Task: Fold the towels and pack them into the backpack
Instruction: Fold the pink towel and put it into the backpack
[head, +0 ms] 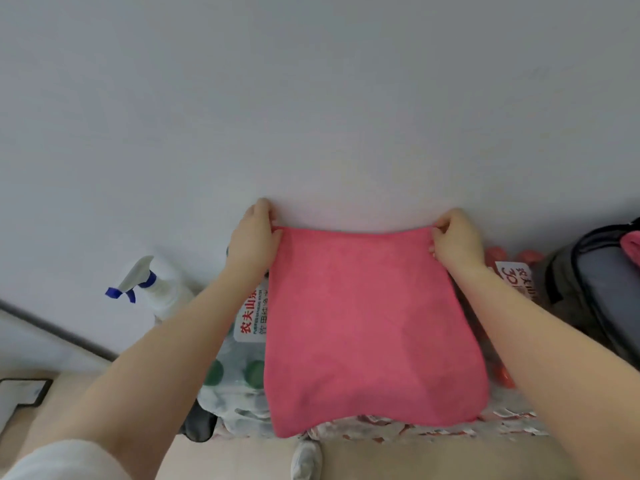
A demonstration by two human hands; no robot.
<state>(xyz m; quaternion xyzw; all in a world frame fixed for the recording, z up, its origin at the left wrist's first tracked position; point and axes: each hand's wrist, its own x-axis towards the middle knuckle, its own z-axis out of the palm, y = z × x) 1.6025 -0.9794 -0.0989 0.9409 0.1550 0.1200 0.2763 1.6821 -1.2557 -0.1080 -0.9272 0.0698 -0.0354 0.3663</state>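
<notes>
Head view: left hand [254,237] and right hand [453,237] pinch an unfolded pink microfibre towel [370,327] by its top corners, while another pink towel [631,245] sits in the grey fabric backpack [588,289].

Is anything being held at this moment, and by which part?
Yes. The pink towel hangs spread in the air, held by its two top corners: the left hand pinches the left corner, the right hand the right corner.

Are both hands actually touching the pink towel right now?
Touching. The head view shows the left hand pinching the pink towel's top left corner and the right hand pinching its top right corner.
</notes>
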